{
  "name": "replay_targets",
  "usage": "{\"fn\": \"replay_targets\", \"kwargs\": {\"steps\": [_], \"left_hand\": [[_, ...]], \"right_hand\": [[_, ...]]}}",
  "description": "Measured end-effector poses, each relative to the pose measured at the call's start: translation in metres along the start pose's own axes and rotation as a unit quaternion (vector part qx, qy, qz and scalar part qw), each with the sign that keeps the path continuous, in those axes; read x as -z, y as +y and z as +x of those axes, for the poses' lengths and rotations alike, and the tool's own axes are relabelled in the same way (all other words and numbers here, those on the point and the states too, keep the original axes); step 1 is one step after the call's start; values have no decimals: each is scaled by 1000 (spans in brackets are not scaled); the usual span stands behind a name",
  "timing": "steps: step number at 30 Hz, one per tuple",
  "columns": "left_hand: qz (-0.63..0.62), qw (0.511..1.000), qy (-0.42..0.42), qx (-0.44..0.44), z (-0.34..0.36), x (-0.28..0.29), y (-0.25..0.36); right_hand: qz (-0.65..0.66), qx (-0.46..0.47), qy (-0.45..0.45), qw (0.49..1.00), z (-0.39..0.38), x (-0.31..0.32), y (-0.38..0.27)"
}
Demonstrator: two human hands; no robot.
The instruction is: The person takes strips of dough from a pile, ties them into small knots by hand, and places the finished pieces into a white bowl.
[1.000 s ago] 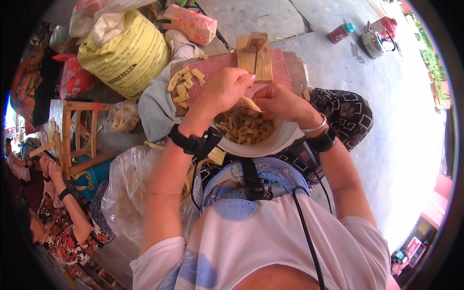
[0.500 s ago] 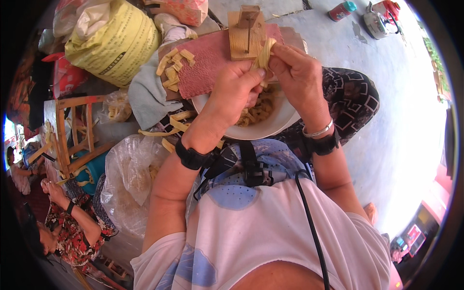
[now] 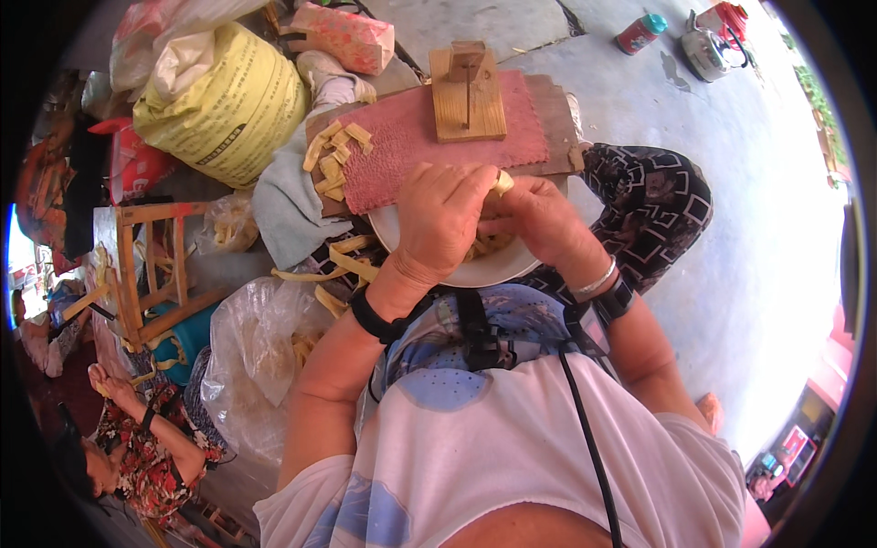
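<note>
My left hand (image 3: pixel 443 215) and my right hand (image 3: pixel 546 219) meet above a white bowl (image 3: pixel 498 272). Both are closed on a pale yellow strip (image 3: pixel 502 184), of which only a small folded end shows between the fingers. Inside the bowl lie more yellow pieces, partly hidden by my hands. Beyond it, a board covered with a red cloth (image 3: pixel 393 142) carries a wooden block (image 3: pixel 469 114) with an upright post and a thin metal piece. Short yellow pieces (image 3: pixel 333 166) are heaped at the cloth's left edge. Longer strips (image 3: pixel 354 265) hang left of my left forearm.
To the left are a clear plastic bag (image 3: pixel 251 356), a grey-blue towel (image 3: pixel 285 196), a wooden frame (image 3: pixel 137 265) and a yellow sack (image 3: pixel 228 105). A co-worker (image 3: pixel 151 438) sits at the lower left. A kettle (image 3: pixel 708 50) and a teal-lidded flask (image 3: pixel 641 35) stand far right.
My hands have come nearer to me, lower over the bowl. The strip, which stood up long and twisted between them, is now mostly covered by my fingers.
</note>
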State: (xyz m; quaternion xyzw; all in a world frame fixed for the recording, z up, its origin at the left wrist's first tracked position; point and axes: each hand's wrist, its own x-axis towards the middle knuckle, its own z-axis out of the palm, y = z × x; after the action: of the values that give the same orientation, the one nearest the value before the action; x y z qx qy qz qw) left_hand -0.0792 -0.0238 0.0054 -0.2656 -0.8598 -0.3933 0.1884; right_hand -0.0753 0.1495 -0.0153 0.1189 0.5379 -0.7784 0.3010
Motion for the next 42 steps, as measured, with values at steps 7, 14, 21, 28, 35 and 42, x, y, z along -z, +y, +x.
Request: {"fn": "replay_targets", "kwargs": {"steps": [7, 14, 21, 28, 35, 42], "left_hand": [[-181, 978, 9, 99, -7, -12, 4], [-177, 949, -41, 259, 11, -14, 15], [-454, 788, -123, 398, -14, -6, 26], [-639, 524, -169, 538, -45, 30, -12], [-368, 827, -201, 374, -18, 26, -1], [-173, 941, -137, 255, 21, 30, -32]], "right_hand": [[266, -34, -127, 955, -6, -3, -4], [-405, 399, 153, 808, -5, -8, -22], [-238, 378, 214, 869, -2, -2, -18], [-102, 323, 244, 909, -26, 36, -37], [-367, 365, 151, 842, -24, 20, -63], [-415, 142, 43, 898, 11, 25, -74]]}}
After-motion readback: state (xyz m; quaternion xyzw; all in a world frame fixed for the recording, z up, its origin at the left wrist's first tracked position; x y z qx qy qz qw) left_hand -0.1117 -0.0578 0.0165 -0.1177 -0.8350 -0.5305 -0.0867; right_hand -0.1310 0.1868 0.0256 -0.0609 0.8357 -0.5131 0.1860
